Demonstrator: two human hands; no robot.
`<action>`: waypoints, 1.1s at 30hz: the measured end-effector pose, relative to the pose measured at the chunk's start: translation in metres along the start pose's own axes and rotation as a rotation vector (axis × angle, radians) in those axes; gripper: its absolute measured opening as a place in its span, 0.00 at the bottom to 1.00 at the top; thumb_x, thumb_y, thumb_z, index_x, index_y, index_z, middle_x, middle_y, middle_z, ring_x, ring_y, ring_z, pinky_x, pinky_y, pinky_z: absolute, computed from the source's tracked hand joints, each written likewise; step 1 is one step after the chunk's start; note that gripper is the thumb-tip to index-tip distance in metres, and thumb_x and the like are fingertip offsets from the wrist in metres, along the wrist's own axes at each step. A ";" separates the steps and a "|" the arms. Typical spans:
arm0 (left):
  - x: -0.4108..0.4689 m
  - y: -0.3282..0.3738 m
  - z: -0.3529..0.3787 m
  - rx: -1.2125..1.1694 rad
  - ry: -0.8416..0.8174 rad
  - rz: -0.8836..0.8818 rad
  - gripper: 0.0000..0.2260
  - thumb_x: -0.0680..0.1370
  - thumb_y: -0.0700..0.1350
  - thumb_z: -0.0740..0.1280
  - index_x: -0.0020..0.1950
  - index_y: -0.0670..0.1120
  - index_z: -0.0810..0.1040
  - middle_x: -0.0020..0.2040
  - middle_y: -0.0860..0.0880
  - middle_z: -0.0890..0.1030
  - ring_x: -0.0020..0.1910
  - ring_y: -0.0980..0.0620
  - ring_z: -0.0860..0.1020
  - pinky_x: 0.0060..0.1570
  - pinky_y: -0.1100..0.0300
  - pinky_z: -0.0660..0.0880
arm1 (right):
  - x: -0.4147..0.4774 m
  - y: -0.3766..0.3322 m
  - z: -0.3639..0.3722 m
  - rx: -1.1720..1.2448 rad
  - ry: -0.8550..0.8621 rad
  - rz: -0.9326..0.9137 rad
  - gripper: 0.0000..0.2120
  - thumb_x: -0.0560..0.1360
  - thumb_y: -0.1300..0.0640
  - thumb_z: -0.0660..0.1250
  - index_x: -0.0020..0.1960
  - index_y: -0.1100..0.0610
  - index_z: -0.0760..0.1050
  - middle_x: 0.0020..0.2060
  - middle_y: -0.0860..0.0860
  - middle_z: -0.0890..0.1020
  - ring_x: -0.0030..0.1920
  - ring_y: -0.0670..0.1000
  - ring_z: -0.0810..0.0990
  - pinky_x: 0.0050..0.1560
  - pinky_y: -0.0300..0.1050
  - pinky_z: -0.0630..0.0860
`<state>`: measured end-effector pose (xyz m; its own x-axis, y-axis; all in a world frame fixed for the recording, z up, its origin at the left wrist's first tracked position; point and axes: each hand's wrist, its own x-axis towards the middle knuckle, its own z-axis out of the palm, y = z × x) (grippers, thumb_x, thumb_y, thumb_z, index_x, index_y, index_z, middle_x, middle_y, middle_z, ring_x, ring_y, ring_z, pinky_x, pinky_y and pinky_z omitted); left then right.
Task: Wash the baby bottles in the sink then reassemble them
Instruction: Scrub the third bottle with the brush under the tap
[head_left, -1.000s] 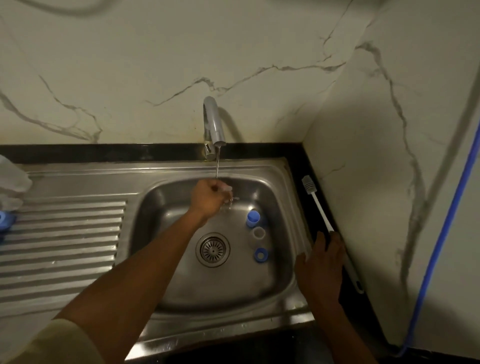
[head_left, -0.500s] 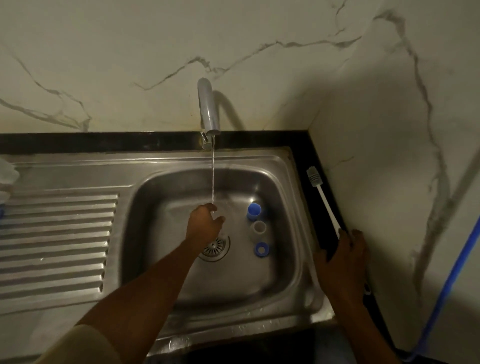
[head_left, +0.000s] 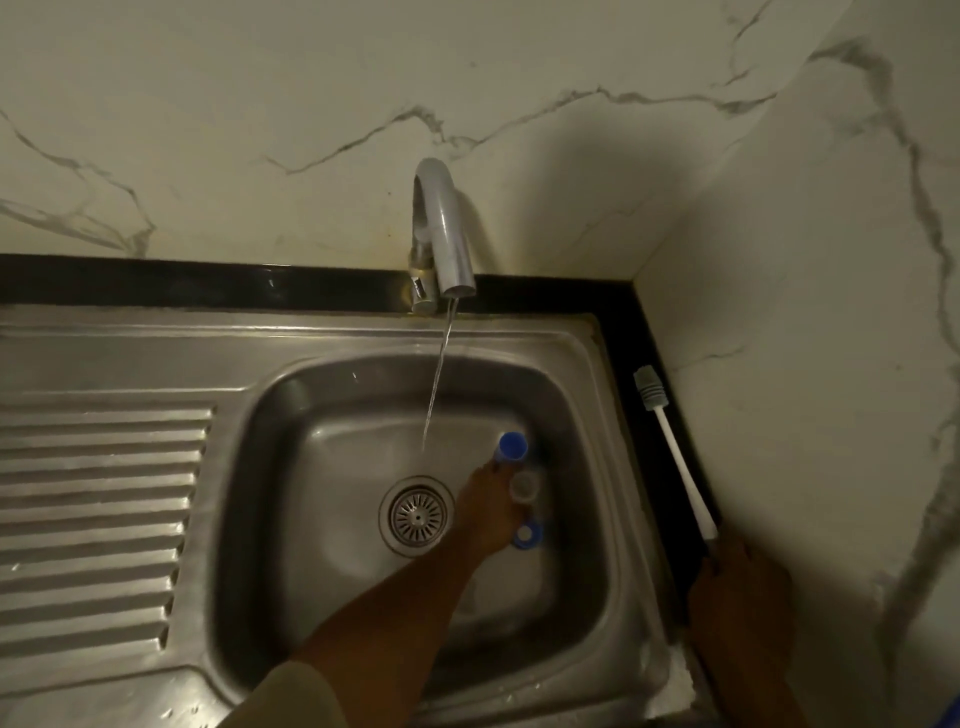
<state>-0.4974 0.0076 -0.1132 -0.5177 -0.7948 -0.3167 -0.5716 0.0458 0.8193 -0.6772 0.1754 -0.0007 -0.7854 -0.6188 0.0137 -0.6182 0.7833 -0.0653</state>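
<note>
Three small bottle parts lie in a row at the right of the steel sink (head_left: 597, 519): a blue cap (head_left: 513, 447), a clear piece (head_left: 524, 486) and a blue ring (head_left: 529, 535). My left hand (head_left: 485, 512) is low in the basin right beside them, its fingertips reaching the blue cap; what it holds, if anything, is hidden. On the black ledge right of the sink, my right hand (head_left: 737, 587) grips the handle end of a white bottle brush (head_left: 675, 457), whose grey head points toward the wall.
The tap (head_left: 441, 234) runs a thin stream into the basin above the drain strainer (head_left: 418, 514). A ribbed draining board (head_left: 93, 514) lies to the left. Marble walls close off the back and right.
My left hand has dropped out of the water stream and moved right to the bottle parts on the basin floor. My right hand stays on the brush handle.
</note>
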 end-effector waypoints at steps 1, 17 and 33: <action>-0.001 -0.004 -0.003 -0.043 0.004 -0.004 0.16 0.75 0.47 0.73 0.61 0.50 0.76 0.52 0.56 0.76 0.51 0.56 0.77 0.46 0.70 0.69 | -0.001 -0.001 -0.001 -0.008 0.007 0.007 0.14 0.71 0.72 0.66 0.56 0.69 0.79 0.46 0.67 0.82 0.46 0.69 0.80 0.50 0.61 0.78; -0.002 -0.004 -0.129 -0.104 0.251 0.005 0.26 0.75 0.50 0.74 0.72 0.50 0.72 0.65 0.45 0.69 0.63 0.45 0.73 0.67 0.50 0.71 | -0.051 -0.086 -0.037 0.747 -0.148 0.216 0.17 0.83 0.54 0.59 0.68 0.59 0.71 0.51 0.63 0.81 0.47 0.63 0.81 0.49 0.57 0.78; -0.013 0.008 -0.185 -1.038 0.151 -0.077 0.25 0.68 0.45 0.77 0.64 0.44 0.77 0.60 0.46 0.82 0.58 0.43 0.82 0.52 0.45 0.82 | -0.097 -0.133 -0.113 1.161 -0.954 0.198 0.19 0.81 0.59 0.55 0.58 0.42 0.80 0.29 0.56 0.72 0.23 0.48 0.63 0.24 0.35 0.59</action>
<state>-0.3773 -0.0936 -0.0135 -0.3779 -0.8439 -0.3807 0.2632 -0.4922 0.8298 -0.5220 0.1382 0.1196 -0.2561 -0.6753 -0.6917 0.2154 0.6577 -0.7219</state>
